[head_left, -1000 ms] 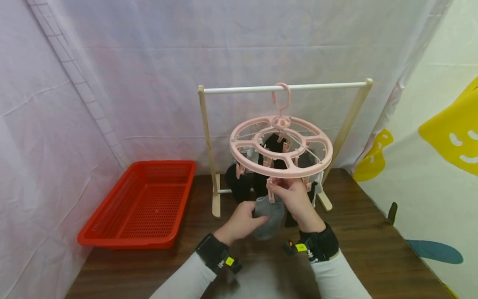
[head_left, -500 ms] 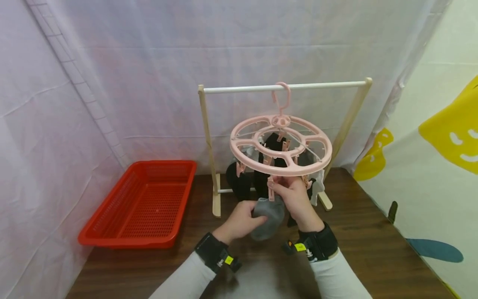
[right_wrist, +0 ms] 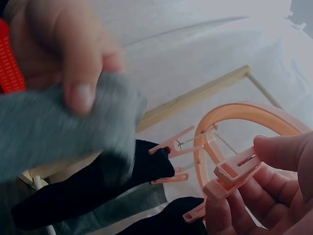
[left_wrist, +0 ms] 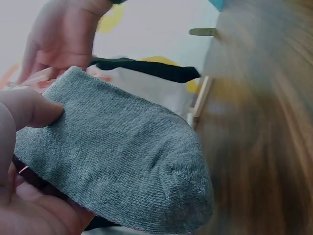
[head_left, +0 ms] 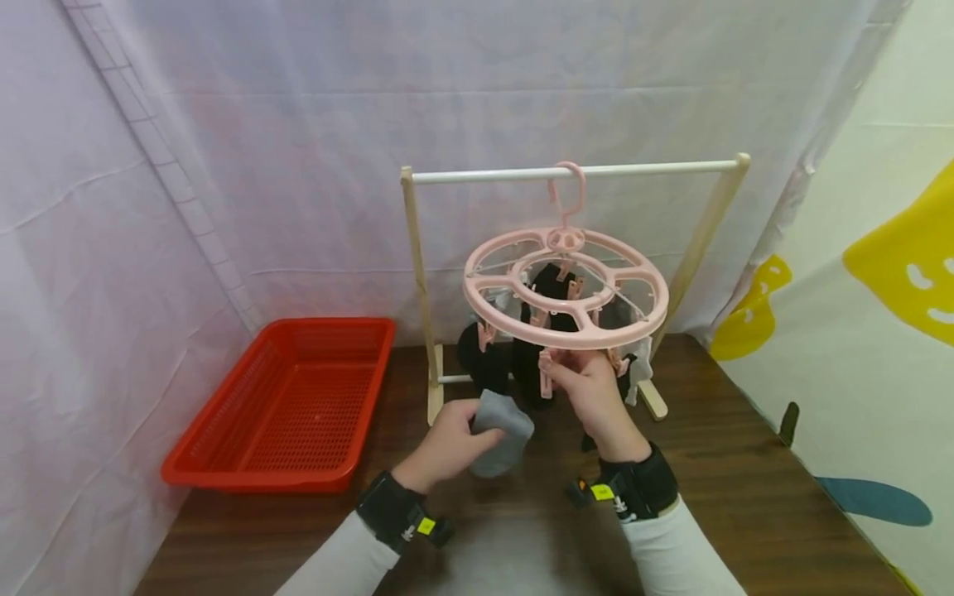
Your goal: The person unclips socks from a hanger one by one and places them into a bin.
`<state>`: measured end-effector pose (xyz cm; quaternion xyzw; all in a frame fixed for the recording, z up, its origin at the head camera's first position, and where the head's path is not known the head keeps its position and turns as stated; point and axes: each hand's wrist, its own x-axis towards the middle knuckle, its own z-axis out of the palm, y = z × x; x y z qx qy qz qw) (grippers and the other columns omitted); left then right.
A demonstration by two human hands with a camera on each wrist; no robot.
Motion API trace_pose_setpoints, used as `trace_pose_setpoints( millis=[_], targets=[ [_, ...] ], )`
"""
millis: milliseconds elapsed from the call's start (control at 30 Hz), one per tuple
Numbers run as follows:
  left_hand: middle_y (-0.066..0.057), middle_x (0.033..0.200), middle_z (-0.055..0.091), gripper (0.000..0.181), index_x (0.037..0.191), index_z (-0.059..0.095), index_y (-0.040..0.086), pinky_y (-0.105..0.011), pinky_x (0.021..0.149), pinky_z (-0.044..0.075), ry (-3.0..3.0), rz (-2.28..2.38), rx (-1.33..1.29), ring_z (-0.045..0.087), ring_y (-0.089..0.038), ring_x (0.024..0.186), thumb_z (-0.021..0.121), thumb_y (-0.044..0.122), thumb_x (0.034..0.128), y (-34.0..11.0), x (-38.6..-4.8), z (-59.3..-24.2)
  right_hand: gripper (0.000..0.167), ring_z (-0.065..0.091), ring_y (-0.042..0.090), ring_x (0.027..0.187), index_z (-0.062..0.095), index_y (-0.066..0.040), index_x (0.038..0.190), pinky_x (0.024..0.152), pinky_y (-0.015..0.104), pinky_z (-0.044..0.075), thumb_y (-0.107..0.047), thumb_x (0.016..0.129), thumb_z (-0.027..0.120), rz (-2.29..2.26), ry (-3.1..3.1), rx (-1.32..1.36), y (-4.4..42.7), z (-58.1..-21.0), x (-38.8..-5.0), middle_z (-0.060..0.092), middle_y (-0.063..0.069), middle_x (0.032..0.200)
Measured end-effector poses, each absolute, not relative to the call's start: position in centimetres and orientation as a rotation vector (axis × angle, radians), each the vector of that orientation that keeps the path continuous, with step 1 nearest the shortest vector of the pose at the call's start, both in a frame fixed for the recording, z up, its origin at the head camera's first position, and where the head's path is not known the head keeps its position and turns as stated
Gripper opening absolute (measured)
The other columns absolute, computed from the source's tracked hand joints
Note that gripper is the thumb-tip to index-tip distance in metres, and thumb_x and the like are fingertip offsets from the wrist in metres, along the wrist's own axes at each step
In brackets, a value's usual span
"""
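Observation:
A grey sock (left_wrist: 122,156) is pinched between the thumb and fingers of my left hand (head_left: 450,443), low in front of the hanger and apart from the clips. My right hand (head_left: 592,397) pinches a pink clothespin (right_wrist: 237,171) under the near rim of the round pink hanger (head_left: 522,331); no cloth sits in that clip. Several black socks (right_wrist: 93,181) hang from other clips, with a dark grey one (right_wrist: 117,210) behind them. In the head view the ring and my right hand partly hide the hanging socks.
The hanger's hook (head_left: 572,194) hangs on the white bar (head_left: 656,169) of a wooden stand (head_left: 417,273). To the left, a red plastic basket (head_left: 298,476) rests on the dark wooden table (head_left: 730,463). White cloth walls (head_left: 298,165) enclose the back and sides.
The grey sock has come out of the near clothespin and moved left with my left hand. My right hand still pinches that clothespin in about the same place.

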<state>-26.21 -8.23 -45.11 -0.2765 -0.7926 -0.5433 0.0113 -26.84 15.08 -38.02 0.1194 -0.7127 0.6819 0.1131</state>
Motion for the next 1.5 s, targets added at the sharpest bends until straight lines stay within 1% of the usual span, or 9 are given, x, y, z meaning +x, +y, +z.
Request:
trace_pose_setpoints(
  millis=[267,500,800,900,1033,1133,1233,1367,1500],
  targets=[
    [-0.004,0.099,0.078,0.014,0.107,0.077,0.010,-0.027,0.079,0.058,-2.473,-1.577,-0.697,0.069,-0.009,0.086,0.078,0.012,0.0934,-12.6,-24.7,-42.3,0.016,0.063,0.009,0.084,0.060,0.012,0.112,0.073,0.025,0.057,0.001,0.101,0.065,1.987,-2.109,0.357,15.1,-37.9,-26.6,0.061,-0.007,0.091],
    [-0.014,0.110,0.078,0.023,0.116,0.075,0.003,-0.034,0.081,0.059,-2.473,-1.467,-0.389,0.070,-0.019,0.094,0.078,0.014,0.0957,-18.6,-24.4,-40.2,0.019,0.062,0.008,0.084,0.061,0.011,0.114,0.073,0.025,0.056,0.000,0.100,0.067,2.003,-2.103,0.385,14.9,-37.7,-26.6,0.061,-0.007,0.091],
    [-0.014,0.131,0.071,0.046,0.139,0.062,0.008,-0.026,0.087,0.058,-2.532,-1.488,-0.021,0.066,-0.020,0.106,0.068,0.036,0.1037,-26.3,-24.4,-38.4,0.015,0.060,0.010,0.081,0.062,0.008,0.112,0.070,0.025,0.054,0.000,0.101,0.067,1.983,-2.109,0.436,15.1,-37.7,-26.8,0.061,-0.006,0.091],
    [-0.015,0.138,0.066,0.053,0.145,0.057,0.009,-0.033,0.093,0.059,-2.575,-1.527,0.066,0.063,-0.024,0.114,0.066,0.041,0.1046,-27.8,-24.7,-38.4,0.015,0.061,0.010,0.082,0.062,0.005,0.112,0.071,0.025,0.055,-0.001,0.100,0.068,1.983,-2.117,0.427,15.2,-37.7,-26.8,0.061,-0.006,0.092],
    [-0.018,0.135,0.064,0.049,0.142,0.058,0.005,-0.046,0.097,0.058,-2.696,-1.492,0.118,0.060,-0.029,0.117,0.063,0.037,0.1052,-28.9,-25.6,-39.1,0.013,0.062,0.010,0.083,0.063,0.004,0.111,0.072,0.025,0.055,0.000,0.100,0.068,1.987,-2.119,0.411,15.2,-37.7,-26.8,0.062,-0.006,0.092],
    [-0.019,0.121,0.065,0.043,0.133,0.060,-0.001,-0.043,0.089,0.057,-2.791,-1.421,0.082,0.059,-0.030,0.108,0.065,0.030,0.1036,-29.2,-26.3,-39.8,0.016,0.062,0.010,0.084,0.062,0.007,0.113,0.073,0.025,0.056,0.000,0.100,0.068,1.987,-2.129,0.398,15.3,-37.8,-26.8,0.062,-0.006,0.092],
    [-0.017,0.116,0.065,0.043,0.132,0.061,-0.001,-0.037,0.083,0.054,-2.871,-1.355,0.053,0.058,-0.030,0.104,0.068,0.027,0.1012,-29.2,-26.6,-40.1,0.019,0.063,0.009,0.085,0.061,0.010,0.115,0.073,0.023,0.056,0.000,0.100,0.068,1.984,-2.136,0.376,15.4,-37.8,-26.8,0.061,-0.006,0.092],
    [-0.021,0.125,0.067,0.052,0.139,0.059,-0.001,-0.037,0.083,0.056,-2.929,-1.293,0.083,0.060,-0.032,0.105,0.071,0.029,0.0994,-29.2,-26.5,-39.9,0.020,0.062,0.009,0.084,0.060,0.011,0.114,0.072,0.023,0.056,0.000,0.100,0.068,1.981,-2.132,0.370,15.4,-37.8,-26.8,0.061,-0.006,0.091],
    [-0.024,0.126,0.066,0.055,0.142,0.056,-0.003,-0.037,0.081,0.058,-2.941,-1.255,0.133,0.064,-0.030,0.098,0.070,0.028,0.0997,-29.2,-26.3,-39.7,0.016,0.062,0.009,0.083,0.062,0.009,0.112,0.071,0.023,0.056,0.000,0.100,0.068,2.010,-2.121,0.388,15.4,-37.7,-26.8,0.062,-0.008,0.090]
  ],
)
